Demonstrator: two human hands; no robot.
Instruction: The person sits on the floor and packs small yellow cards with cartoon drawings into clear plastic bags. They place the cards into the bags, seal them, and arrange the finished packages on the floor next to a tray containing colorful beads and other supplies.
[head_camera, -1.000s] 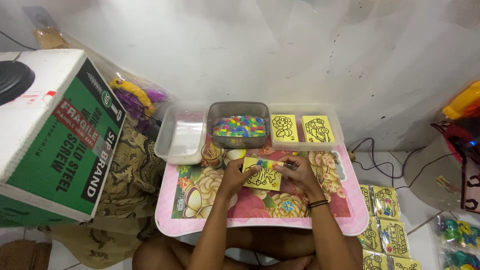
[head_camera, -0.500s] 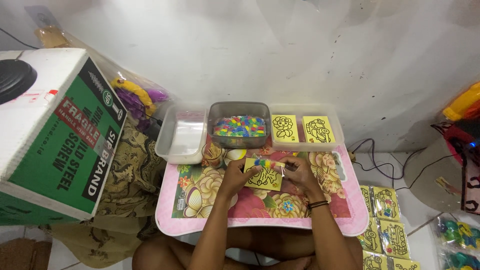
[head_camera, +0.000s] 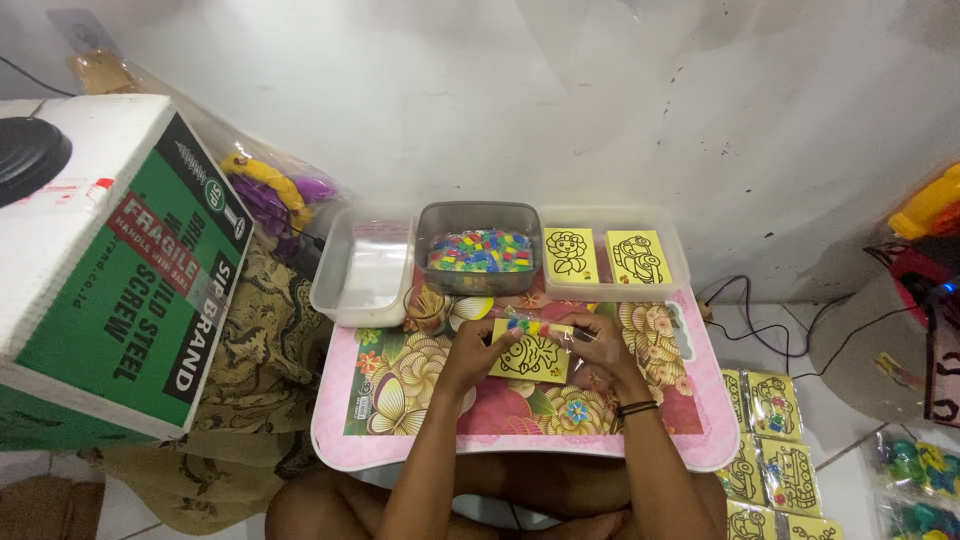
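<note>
Both hands work one small packet at the middle of the pink flowered surface (head_camera: 400, 440). The packet (head_camera: 530, 352) is a yellow card with a black line drawing, in what looks like a clear sleeve, a row of small coloured pieces along its upper edge. Left hand (head_camera: 478, 352) pinches the card's left edge, fingers curled narrow about it; right hand (head_camera: 598, 350) grips the right edge and upper corner, fingers likewise closed on the card. Card lies flat or nearly so between the two hands, touching both, just short of the grey tub of coloured pieces (head_camera: 480, 250). Judged: to handle it well, keep the card level so the loose pieces stay in their row, and hold by the edges, not the drawn face. Clear tray (head_camera: 360, 265) left of the tub; another tray (head_camera: 610, 255) right of it, holding two more yellow cards. Further cards lie on the floor (head_camera: 770, 440), right.
</note>
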